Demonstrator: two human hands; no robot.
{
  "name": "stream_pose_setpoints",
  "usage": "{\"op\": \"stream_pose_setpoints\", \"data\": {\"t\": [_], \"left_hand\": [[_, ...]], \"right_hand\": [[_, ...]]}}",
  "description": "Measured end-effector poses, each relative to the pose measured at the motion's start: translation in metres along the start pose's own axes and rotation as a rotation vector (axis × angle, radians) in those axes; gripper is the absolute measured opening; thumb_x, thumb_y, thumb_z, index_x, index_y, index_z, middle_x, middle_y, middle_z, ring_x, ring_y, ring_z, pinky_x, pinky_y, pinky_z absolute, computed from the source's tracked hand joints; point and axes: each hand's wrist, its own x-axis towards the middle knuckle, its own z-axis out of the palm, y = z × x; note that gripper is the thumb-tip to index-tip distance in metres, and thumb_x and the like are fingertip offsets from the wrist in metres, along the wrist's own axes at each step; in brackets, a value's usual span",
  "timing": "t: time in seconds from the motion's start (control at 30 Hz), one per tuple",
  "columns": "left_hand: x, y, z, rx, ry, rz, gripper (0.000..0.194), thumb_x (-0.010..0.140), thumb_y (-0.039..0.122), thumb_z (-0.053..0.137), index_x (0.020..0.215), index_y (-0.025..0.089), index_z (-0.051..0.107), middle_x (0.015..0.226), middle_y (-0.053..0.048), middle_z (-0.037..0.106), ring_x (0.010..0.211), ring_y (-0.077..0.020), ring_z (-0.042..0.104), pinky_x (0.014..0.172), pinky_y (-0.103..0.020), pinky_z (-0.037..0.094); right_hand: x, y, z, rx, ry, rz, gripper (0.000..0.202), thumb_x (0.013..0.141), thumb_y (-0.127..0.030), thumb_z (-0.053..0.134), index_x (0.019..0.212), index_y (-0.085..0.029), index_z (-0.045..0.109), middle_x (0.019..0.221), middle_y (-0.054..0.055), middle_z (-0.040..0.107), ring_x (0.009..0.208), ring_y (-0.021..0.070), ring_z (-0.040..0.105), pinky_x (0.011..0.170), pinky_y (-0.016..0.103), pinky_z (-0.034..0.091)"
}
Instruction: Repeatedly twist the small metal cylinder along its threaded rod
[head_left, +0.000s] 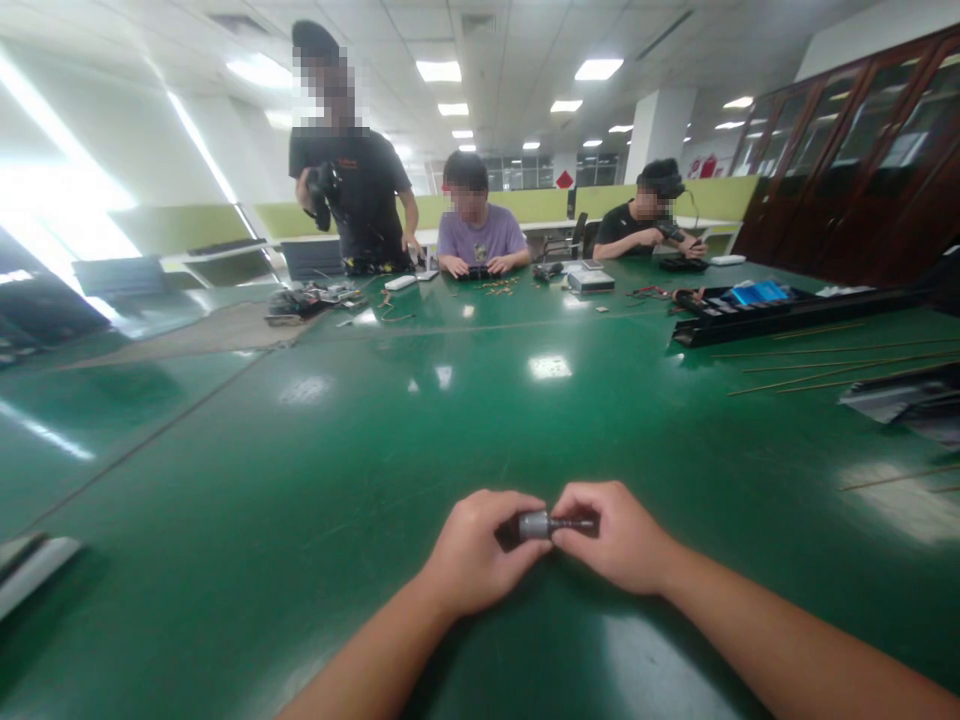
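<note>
My left hand (484, 550) is closed round a short grey metal cylinder (535, 525), its thumb and fingers on opposite sides. From the cylinder's right end runs a thin dark ridged shaft (576, 524). My right hand (619, 535) curls about this shaft, thumb and fingertips pinching it close to the cylinder. The piece lies roughly level, just above the green tabletop (420, 430). Whether cylinder and shaft are one part or two, I cannot tell.
Across the table, one person (352, 190) stands and two others (484, 230) (645, 220) sit. Small brass-coloured pieces (501, 287) lie before the middle person. At right are a long black tray (787, 315) and thin rods (847, 365); a grey-white object (37, 575) is at left.
</note>
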Motion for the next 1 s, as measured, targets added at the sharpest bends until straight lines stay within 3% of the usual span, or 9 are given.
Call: {"op": "stream_pose_setpoints", "data": {"t": [1.0], "left_hand": [[0.0018, -0.0006, -0.0034, 0.041, 0.018, 0.008, 0.025, 0.079, 0.032, 0.072, 0.103, 0.025, 0.069, 0.094, -0.002, 0.074, 0.082, -0.0194, 0.066, 0.076, -0.032, 0.048]], "right_hand": [[0.0025, -0.0011, -0.0034, -0.028, 0.006, 0.025, 0.003, 0.075, -0.016, 0.069, 0.078, -0.017, 0.070, 0.071, 0.000, 0.068, 0.065, 0.0138, 0.059, 0.060, 0.023, 0.041]]}}
